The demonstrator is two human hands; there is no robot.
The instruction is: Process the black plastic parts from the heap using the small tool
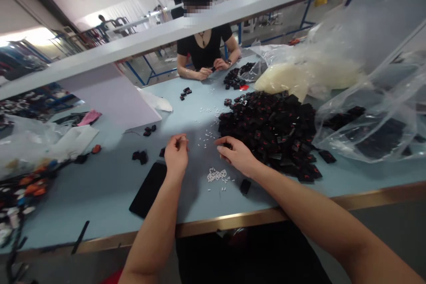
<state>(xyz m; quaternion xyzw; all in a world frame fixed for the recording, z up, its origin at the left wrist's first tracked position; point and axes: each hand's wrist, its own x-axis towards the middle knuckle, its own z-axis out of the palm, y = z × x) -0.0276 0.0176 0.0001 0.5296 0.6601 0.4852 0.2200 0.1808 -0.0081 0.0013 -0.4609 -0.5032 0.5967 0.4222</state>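
Observation:
My left hand (177, 153) is over the table with its fingers curled in; whatever is in them, if anything, is hidden. A small black plastic piece (162, 152) lies beside it, and a black phone-like slab (148, 190) rests by that wrist. My right hand (238, 155), at the near left edge of a large heap of black plastic pieces (269, 124), has thumb and fingers bent around a dark piece (228, 145), mostly covered. Between and below the hands is a small pile of tiny white parts (216, 175). One black piece (245, 186) lies under my right wrist.
Across the table a person in black (204, 53) handles a small black piece. Clear plastic bags (372, 128) stand at the right. A white shelf (133, 46) with an upright panel (116, 97) spans the table. Cables and orange connectors (33, 186) lie at left.

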